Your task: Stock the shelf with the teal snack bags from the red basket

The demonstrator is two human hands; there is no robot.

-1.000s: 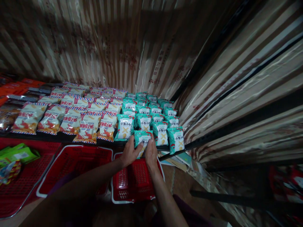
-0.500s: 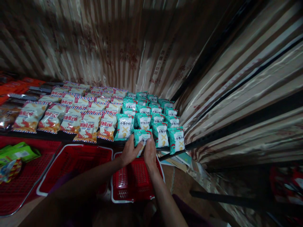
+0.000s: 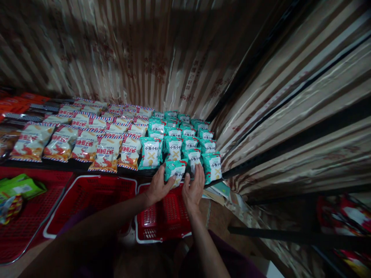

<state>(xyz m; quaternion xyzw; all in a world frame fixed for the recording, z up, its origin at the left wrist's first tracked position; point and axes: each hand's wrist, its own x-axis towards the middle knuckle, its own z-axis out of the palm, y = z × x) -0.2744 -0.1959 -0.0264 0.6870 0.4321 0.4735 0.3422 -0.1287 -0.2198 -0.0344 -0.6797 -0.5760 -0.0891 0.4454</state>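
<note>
My left hand (image 3: 159, 186) grips a teal snack bag (image 3: 175, 171) by its left side, at the front edge of the shelf. The bag leans slightly to the right. My right hand (image 3: 193, 189) is apart from that bag, fingers spread, its fingertips at the lower part of another teal bag (image 3: 192, 157) in the front row. Rows of teal bags stand behind and beside the hands. To their left are rows of white and orange bags (image 3: 105, 151) with striped edges.
Below the shelf are a small red basket (image 3: 166, 216), a wider red basket (image 3: 95, 193) and a red basket (image 3: 31, 208) with green packets. A dark metal post (image 3: 246, 168) and striped curtain (image 3: 290, 116) stand at the right.
My right hand has let go of the held teal bag and moved right to the neighbouring one. The held bag has tilted to the right. The view has shifted slightly.
</note>
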